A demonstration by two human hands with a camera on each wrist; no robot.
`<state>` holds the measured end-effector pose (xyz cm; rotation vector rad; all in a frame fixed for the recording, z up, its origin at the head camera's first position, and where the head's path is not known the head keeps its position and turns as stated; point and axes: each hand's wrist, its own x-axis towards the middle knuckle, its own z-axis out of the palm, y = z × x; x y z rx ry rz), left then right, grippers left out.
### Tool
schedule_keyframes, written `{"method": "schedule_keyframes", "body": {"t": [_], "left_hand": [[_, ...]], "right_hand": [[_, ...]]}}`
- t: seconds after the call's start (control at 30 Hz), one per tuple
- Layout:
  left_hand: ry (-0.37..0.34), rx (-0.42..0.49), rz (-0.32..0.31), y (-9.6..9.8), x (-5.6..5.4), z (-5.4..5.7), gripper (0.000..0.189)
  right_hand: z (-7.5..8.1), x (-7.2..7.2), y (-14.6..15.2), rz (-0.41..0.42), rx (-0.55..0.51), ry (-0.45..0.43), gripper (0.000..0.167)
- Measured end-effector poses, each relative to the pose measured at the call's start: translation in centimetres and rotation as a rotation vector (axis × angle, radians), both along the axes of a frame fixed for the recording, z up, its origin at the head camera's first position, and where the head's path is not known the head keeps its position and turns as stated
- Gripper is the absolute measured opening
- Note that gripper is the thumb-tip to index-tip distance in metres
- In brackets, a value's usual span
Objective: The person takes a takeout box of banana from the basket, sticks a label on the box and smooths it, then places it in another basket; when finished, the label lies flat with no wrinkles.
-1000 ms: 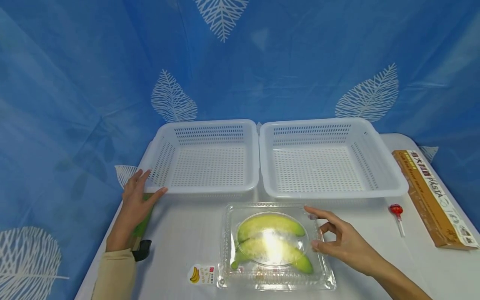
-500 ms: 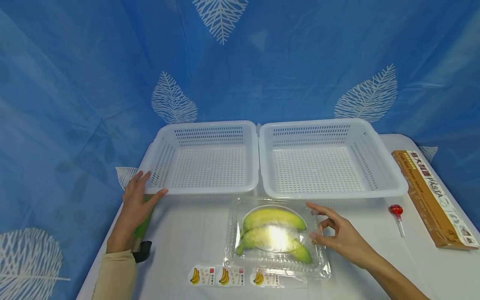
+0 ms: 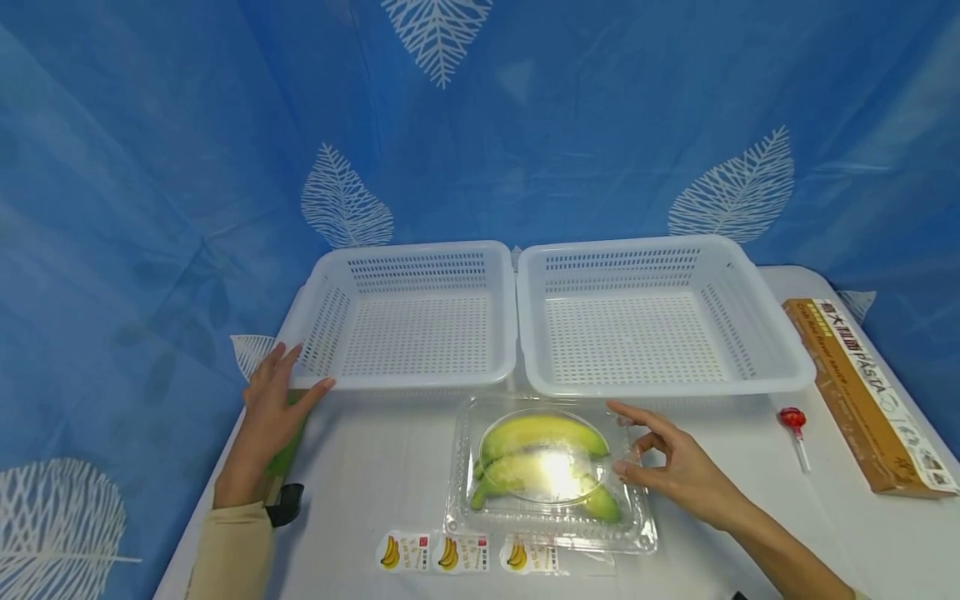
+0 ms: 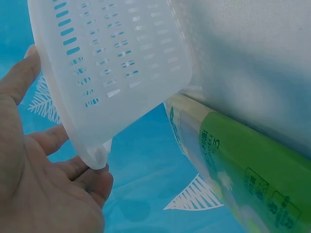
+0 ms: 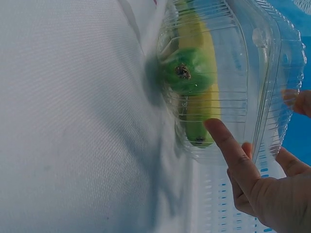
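Observation:
A clear plastic clamshell box with green-yellow bananas inside is near the middle of the table. My right hand holds its right side, thumb on the near part and index finger toward the far corner. Through the clear wall the right wrist view shows the banana ends, with my thumb against the box side. My left hand rests at the near left corner of the left white basket, its fingers along the rim. Below that hand lies a green packet, partly covered by the arm in the head view.
Another white basket stands to the right of the first, both against a blue leaf-print curtain. Banana stickers lie in front of the box. A red lollipop and a brown pasta box lie at the right.
The clamshell box has moved away from me toward the baskets with my right hand, uncovering more banana stickers. During the last half second it shifts only slightly left. My left hand stays put.

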<state>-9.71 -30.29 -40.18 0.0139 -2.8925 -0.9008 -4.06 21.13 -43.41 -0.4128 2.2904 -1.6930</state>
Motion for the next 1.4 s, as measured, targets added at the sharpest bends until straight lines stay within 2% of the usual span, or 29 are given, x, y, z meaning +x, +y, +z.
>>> {"method": "schedule_keyframes", "body": {"t": [0.13, 0.33, 0.47, 0.57, 0.67, 0.77, 0.87, 1.03, 1.17, 1.27, 1.4], "left_hand": [[0.034, -0.008, 0.0, 0.1, 0.0, -0.2, 0.075], [0.185, -0.063, -0.016, 0.4, 0.0, -0.8, 0.068], [0.262, -0.096, -0.032, 0.9, 0.5, -0.8, 0.065], [0.338, -0.094, -0.075, 1.5, 1.2, -0.9, 0.062], [0.415, -0.09, -0.149, 2.4, 2.1, -1.0, 0.061], [0.449, -0.085, -0.224, 3.3, 3.1, -1.0, 0.064], [0.43, -0.067, -0.275, 4.2, 4.2, -1.0, 0.068], [0.366, -0.031, -0.301, 5.4, 6.2, -1.2, 0.073], [0.297, -0.012, -0.325, 6.2, 7.4, -1.8, 0.075], [0.211, 0.015, -0.352, 6.7, 8.3, -2.5, 0.076], [0.017, 0.054, -0.415, 7.5, 9.2, -3.6, 0.071]], "right_hand": [[0.1, 0.0, 0.0, -0.003, 0.005, -0.012, 0.069], [0.0, 0.0, -0.1, -0.007, 0.015, -0.005, 0.069], [-0.1, 0.0, -0.1, -0.008, 0.019, -0.002, 0.069], [-0.2, 0.1, -0.1, -0.007, 0.026, 0.001, 0.069], [-0.3, 0.1, 0.0, -0.012, 0.034, -0.001, 0.069], [-0.4, 0.1, 0.0, -0.018, 0.044, -0.004, 0.069], [-0.5, 0.1, 0.1, -0.015, 0.05, 0.0, 0.07], [-0.4, 0.1, 0.1, -0.019, 0.053, -0.003, 0.07], [-0.3, 0.2, 0.1, -0.025, 0.059, -0.003, 0.07], [-0.3, 0.3, 0.1, -0.027, 0.059, -0.007, 0.07], [-0.3, 0.3, 0.1, -0.026, 0.053, -0.007, 0.069]]}}
